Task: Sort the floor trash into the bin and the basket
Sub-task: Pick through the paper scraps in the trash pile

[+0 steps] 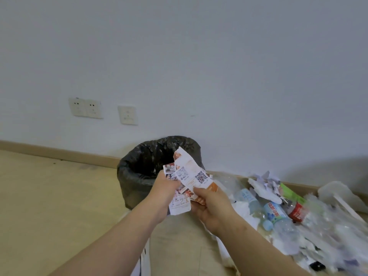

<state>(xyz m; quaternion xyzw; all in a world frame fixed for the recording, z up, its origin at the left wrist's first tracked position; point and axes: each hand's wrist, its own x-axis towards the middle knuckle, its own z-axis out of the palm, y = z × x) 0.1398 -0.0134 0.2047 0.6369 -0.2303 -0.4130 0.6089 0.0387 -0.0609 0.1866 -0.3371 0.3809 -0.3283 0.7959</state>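
Left hand [164,193] and right hand [211,206]: both pinched a crumpled printed leaflet [190,174] by its lower part, fingers curled round it, held in front of the bin's mouth. Heap of trash [314,224] with a blue-labelled bottle [276,213]: lay on the floor [59,196] just right of the hands. Bin [139,172], lined with a black bag, stood behind against the wall [199,66], sockets [85,107] to its left.

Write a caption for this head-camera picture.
Crumpled printed paper gripped by left hand and right hand before a black-lined bin, beside piled bottles.
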